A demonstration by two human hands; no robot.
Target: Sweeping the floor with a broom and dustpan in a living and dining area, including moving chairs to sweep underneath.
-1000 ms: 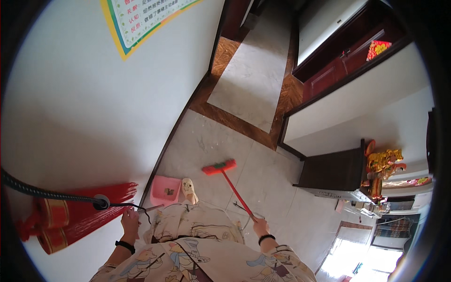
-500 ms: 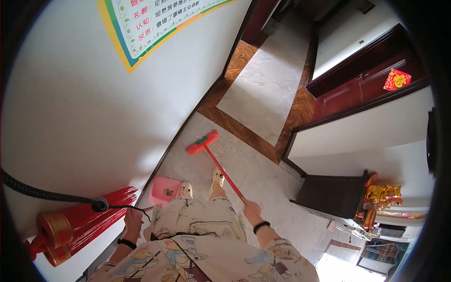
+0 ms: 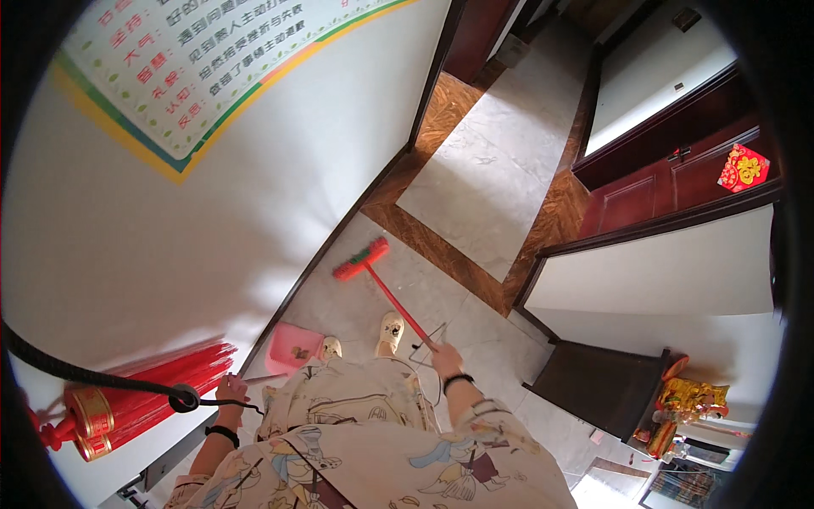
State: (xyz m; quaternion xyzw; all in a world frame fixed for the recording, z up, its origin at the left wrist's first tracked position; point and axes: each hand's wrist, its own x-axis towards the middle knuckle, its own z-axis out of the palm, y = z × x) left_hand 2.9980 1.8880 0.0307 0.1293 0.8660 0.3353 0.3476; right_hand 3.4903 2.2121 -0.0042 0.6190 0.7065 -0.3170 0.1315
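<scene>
My right hand (image 3: 447, 360) is closed around the upper part of a red broom's handle (image 3: 397, 304). The broom head (image 3: 362, 259), red with a green patch, rests on the tiled floor near the wall. My left hand (image 3: 231, 388) grips the handle of a pink dustpan (image 3: 287, 339), which lies on the floor beside my left shoe (image 3: 331, 348). A small brownish patch shows in the pan; I cannot tell what it is. My right shoe (image 3: 390, 329) stands between the pan and the broom handle.
Red tasselled ornaments (image 3: 153, 403) and a black flexible tube (image 3: 76, 369) are at the left, by the white wall (image 3: 254, 195). A dark cabinet (image 3: 593, 386) stands at the right, near golden decorations (image 3: 691, 399). Brown-bordered flooring (image 3: 441, 239) leads into a hallway.
The view has turned, so the wall poster shows more and the hallway sits farther right. My right hand has come slightly forward with the broom. The dustpan stays near my left shoe.
</scene>
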